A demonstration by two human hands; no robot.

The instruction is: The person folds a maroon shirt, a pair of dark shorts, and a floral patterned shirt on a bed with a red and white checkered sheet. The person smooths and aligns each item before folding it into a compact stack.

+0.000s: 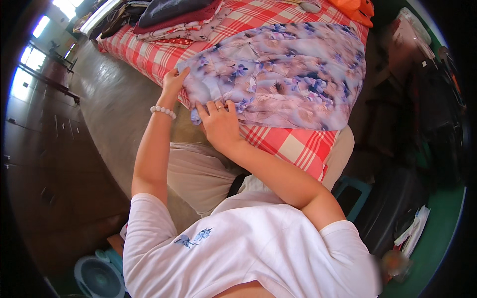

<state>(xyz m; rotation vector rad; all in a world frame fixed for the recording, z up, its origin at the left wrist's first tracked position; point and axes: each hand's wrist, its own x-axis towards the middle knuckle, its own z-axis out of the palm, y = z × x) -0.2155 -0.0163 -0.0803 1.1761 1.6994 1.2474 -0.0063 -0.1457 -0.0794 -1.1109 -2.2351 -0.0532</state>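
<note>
A lilac cloth with a purple flower print (288,74) lies spread on a bed covered by a red-and-white checked sheet (293,146). My left hand (173,82), with a white bead bracelet on its wrist, pinches the cloth's left edge. My right hand (218,124) rests on the cloth's near-left corner, fingers curled over a folded edge. The two hands are close together at the near-left corner of the bed.
A pile of dark and patterned clothes (169,15) lies at the far left of the bed, with an orange cloth (357,7) at the far right. A blue stool (353,191) and papers (412,231) are on my right, a round fan (97,278) on the floor to my left.
</note>
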